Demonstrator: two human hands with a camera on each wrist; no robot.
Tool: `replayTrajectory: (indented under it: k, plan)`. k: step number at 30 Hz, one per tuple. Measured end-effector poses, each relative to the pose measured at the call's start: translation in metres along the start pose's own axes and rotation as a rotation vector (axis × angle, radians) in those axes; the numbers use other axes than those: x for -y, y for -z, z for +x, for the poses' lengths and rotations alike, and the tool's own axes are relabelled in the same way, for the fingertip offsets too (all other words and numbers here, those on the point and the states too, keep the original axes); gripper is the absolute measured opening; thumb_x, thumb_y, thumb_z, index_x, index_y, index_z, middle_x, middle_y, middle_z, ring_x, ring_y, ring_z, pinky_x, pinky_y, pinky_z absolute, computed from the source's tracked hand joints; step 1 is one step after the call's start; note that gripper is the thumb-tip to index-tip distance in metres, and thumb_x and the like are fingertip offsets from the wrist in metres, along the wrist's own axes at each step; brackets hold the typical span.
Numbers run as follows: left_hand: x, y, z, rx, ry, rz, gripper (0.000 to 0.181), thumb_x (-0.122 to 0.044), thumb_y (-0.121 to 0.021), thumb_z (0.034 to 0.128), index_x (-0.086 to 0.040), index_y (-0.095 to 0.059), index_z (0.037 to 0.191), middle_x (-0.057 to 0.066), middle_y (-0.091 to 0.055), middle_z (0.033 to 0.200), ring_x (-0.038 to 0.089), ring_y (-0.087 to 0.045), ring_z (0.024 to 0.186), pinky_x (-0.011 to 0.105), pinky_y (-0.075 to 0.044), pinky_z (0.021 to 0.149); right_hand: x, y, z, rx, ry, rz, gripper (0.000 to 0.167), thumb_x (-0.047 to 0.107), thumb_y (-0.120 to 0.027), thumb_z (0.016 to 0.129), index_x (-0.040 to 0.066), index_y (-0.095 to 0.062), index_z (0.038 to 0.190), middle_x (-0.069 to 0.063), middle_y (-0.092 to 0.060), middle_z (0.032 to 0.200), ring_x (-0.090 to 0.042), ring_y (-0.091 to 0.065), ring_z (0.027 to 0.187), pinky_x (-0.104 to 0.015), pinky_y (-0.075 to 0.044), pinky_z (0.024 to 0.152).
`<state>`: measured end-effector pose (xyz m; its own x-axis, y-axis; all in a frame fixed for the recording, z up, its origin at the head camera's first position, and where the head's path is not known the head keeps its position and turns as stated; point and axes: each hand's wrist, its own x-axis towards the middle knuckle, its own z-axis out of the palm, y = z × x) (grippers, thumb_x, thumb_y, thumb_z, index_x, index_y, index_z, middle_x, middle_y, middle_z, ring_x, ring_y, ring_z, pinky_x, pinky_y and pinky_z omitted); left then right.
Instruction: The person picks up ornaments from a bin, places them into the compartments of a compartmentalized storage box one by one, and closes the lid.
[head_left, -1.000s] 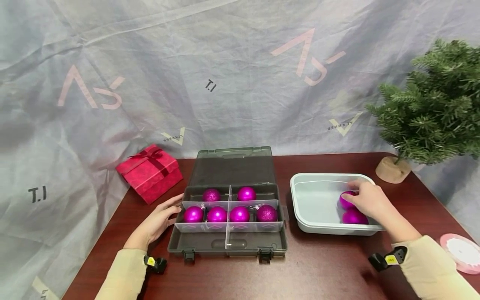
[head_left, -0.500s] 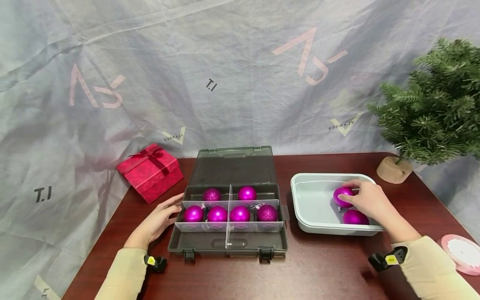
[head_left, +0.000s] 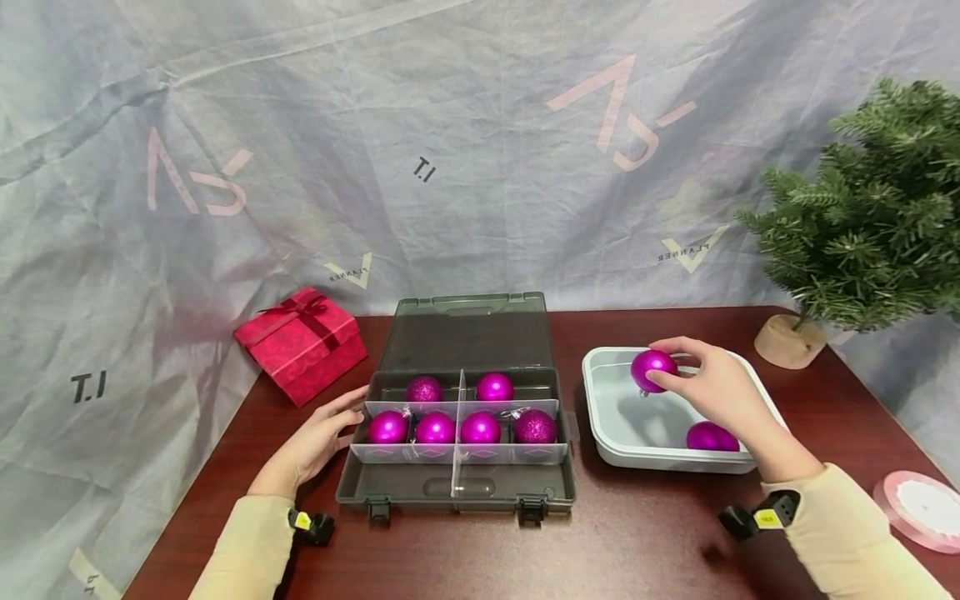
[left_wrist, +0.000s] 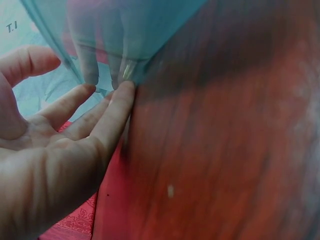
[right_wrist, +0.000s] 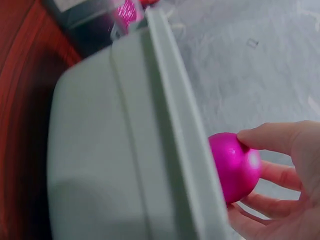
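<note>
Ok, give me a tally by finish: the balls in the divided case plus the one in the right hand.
Glittery balls: 2, both in the divided case
Smooth balls: 5, four in the case, one in the right hand
Total: 7

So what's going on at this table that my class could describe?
A person's right hand holds a magenta ball over the pale grey tub, where at least one more ball lies. The left hand touches the side of the open case, whose back and middle rows hold six balls.
</note>
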<state>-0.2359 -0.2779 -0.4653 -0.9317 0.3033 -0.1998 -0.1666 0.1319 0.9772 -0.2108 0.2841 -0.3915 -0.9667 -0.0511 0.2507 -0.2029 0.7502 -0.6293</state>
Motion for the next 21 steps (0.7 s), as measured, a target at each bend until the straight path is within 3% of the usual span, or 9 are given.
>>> replayTrajectory:
  k: [6, 13, 21]
  plan:
    - [-0.001, 0.0, 0.0, -0.001, -0.002, -0.009, 0.065, -0.009, -0.048, 0.1023, -0.003, -0.022, 0.162, 0.025, -0.018, 0.165, 0.038, -0.017, 0.149, 0.059, -0.028, 0.113, 0.028, -0.009, 0.006, 0.045, 0.038, 0.168, 0.044, 0.018, -0.081, 0.089, 0.002, -0.068, 0.128, -0.021, -0.068, 0.123, -0.04, -0.069, 0.108, -0.018, -0.054, 0.077]
    - [0.001, 0.001, 0.0, -0.002, -0.01, -0.007, 0.065, -0.01, -0.049, 0.1023, -0.003, -0.023, 0.162, 0.025, -0.018, 0.165, 0.038, -0.016, 0.149, 0.06, -0.027, 0.113, 0.061, -0.034, 0.014, 0.047, 0.135, 0.239, 0.041, 0.011, -0.082, 0.087, 0.002, -0.067, 0.123, -0.016, -0.07, 0.119, -0.036, -0.068, 0.108, -0.042, -0.057, 0.086]
    - [0.0, 0.0, -0.001, 0.003, 0.001, 0.005, 0.065, -0.012, -0.048, 0.1029, -0.004, -0.022, 0.162, 0.024, -0.016, 0.166, 0.039, -0.014, 0.15, 0.063, -0.023, 0.114, 0.106, -0.063, 0.019, 0.141, 0.22, 0.34, 0.036, 0.012, -0.085, 0.084, 0.009, -0.07, 0.116, -0.005, -0.072, 0.111, -0.024, -0.069, 0.104, -0.042, -0.056, 0.089]
